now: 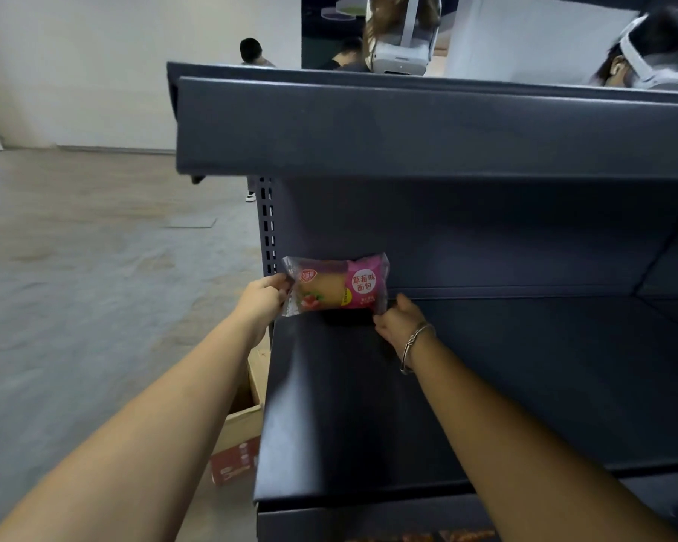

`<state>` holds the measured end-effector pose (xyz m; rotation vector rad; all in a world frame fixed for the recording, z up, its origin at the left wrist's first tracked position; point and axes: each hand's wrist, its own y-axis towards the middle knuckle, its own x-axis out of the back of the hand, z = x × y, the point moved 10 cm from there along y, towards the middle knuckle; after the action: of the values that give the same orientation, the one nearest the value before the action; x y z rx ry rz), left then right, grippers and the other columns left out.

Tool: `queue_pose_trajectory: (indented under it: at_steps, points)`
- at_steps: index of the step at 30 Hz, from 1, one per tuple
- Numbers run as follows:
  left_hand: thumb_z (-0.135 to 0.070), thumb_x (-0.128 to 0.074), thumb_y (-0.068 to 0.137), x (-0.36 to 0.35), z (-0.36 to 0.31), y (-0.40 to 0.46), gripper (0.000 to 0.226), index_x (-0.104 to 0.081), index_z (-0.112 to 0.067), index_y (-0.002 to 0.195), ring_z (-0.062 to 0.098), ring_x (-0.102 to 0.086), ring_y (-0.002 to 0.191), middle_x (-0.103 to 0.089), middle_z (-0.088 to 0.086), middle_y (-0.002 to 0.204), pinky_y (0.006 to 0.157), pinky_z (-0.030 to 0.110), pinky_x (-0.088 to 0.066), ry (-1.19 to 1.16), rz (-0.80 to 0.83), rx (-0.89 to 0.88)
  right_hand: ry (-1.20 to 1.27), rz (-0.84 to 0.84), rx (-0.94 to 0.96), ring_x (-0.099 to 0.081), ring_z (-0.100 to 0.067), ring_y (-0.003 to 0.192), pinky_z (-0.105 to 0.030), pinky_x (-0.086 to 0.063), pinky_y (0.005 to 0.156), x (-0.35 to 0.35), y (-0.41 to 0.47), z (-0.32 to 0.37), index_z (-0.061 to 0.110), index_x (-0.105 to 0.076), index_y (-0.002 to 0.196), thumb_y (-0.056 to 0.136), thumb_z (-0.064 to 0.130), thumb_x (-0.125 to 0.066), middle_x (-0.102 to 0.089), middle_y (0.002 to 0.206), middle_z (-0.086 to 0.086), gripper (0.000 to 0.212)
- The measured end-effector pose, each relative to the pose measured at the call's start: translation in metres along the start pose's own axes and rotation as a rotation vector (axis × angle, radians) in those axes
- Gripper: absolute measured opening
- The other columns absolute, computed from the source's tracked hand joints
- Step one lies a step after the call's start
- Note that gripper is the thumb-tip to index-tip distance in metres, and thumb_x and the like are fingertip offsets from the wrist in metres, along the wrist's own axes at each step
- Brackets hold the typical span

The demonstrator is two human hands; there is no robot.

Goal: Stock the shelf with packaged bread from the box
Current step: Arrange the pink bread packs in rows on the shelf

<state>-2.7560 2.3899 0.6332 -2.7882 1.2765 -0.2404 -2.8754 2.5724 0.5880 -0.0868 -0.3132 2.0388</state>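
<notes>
A packaged bread (335, 285) in a clear and pink wrapper with a strawberry picture stands on its long edge at the back left of a dark grey shelf board (486, 385). My left hand (263, 297) pinches the wrapper's left end. My right hand (398, 316), with a metal bracelet on the wrist, pinches the wrapper's lower right corner. The cardboard box (247, 408) sits on the floor left of the shelf, mostly hidden behind my left arm and the shelf board.
The upper shelf board (427, 131) overhangs the one I reach into. A perforated upright (267, 224) stands at the shelf's left rear. Grey floor (75, 267) spreads to the left. People with white headsets (662, 52) stand behind the shelving. More packages (439, 537) show below.
</notes>
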Motion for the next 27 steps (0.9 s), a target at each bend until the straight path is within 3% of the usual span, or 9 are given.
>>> queue_pose_trajectory:
  at_steps: [2,4,7,12,16,20,24,27]
  points:
    - [0.017,-0.024,0.09,-0.006,-0.003,-0.008,0.057,-0.038,-0.007,0.139,0.025,-0.047,0.117,-0.048,0.004,0.132,0.091,0.032,-0.04,-0.024,0.021,-0.019,0.003,0.033,0.002,-0.039,-0.03,0.133,-0.042,-0.034,0.111,-0.003,-0.009,0.004,0.018,-0.008,0.15,0.085,-0.011,-0.046,-0.026,0.151,-0.013,0.081]
    - [0.016,-0.025,0.091,-0.01,-0.005,-0.014,0.059,-0.029,-0.01,0.144,0.023,-0.045,0.119,-0.043,0.0,0.134,0.091,0.031,-0.039,-0.018,0.042,-0.035,-0.022,0.037,-0.001,-0.035,-0.03,0.136,-0.045,-0.032,0.112,-0.002,-0.016,0.003,0.022,-0.006,0.15,0.084,-0.01,-0.048,-0.022,0.153,-0.012,0.085]
    - [0.009,-0.034,0.094,-0.009,0.0,-0.019,0.061,-0.019,-0.013,0.148,0.026,-0.036,0.135,-0.032,0.006,0.15,0.107,0.036,-0.034,0.013,0.029,-0.039,-0.056,0.004,-0.009,-0.032,-0.03,0.137,-0.047,-0.033,0.112,0.004,-0.027,-0.002,0.024,-0.007,0.15,0.084,-0.008,-0.051,-0.021,0.154,-0.011,0.085]
    - [-0.005,-0.052,0.091,-0.007,0.0,-0.038,0.068,-0.019,-0.021,0.148,0.021,-0.039,0.129,-0.04,-0.003,0.143,0.096,0.034,-0.035,0.024,0.031,-0.062,-0.053,-0.025,0.011,-0.036,-0.03,0.135,-0.045,-0.035,0.111,0.013,-0.042,-0.005,0.029,-0.008,0.149,0.084,-0.004,-0.051,-0.02,0.154,-0.012,0.085]
    - [-0.007,-0.054,0.091,-0.005,0.012,-0.067,0.074,-0.011,-0.019,0.15,0.025,-0.033,0.137,-0.028,0.004,0.153,0.107,0.037,-0.032,-0.001,0.003,-0.032,-0.122,-0.02,0.005,-0.037,-0.029,0.134,-0.046,-0.035,0.11,0.022,-0.066,-0.009,0.031,-0.008,0.149,0.084,0.002,-0.055,-0.019,0.155,-0.01,0.085]
    - [-0.009,-0.053,0.092,0.001,0.028,-0.104,0.073,-0.008,-0.015,0.15,0.027,-0.028,0.14,-0.019,0.005,0.156,0.106,0.036,-0.031,0.031,-0.056,0.003,-0.179,-0.015,0.014,-0.033,-0.027,0.137,-0.04,-0.03,0.113,0.037,-0.104,-0.014,0.027,-0.005,0.15,0.087,0.003,-0.054,-0.019,0.155,-0.009,0.083]
    - [-0.014,-0.052,0.093,0.019,0.053,-0.145,0.074,-0.005,-0.015,0.15,0.025,-0.02,0.143,-0.009,0.002,0.158,0.109,0.039,-0.027,0.059,-0.169,0.077,-0.441,-0.045,0.081,-0.016,-0.027,0.144,-0.04,-0.022,0.117,0.056,-0.139,-0.016,0.023,-0.003,0.15,0.088,0.014,-0.057,-0.009,0.158,-0.007,0.083]
    - [-0.015,-0.051,0.093,0.027,0.078,-0.187,0.068,-0.011,-0.013,0.149,0.023,-0.032,0.135,-0.014,0.004,0.157,0.101,0.037,-0.036,0.092,-0.239,0.128,-0.812,-0.103,0.122,0.005,-0.029,0.146,-0.049,-0.007,0.119,0.083,-0.166,-0.036,0.023,0.003,0.15,0.09,0.037,-0.052,0.004,0.159,-0.005,0.082]
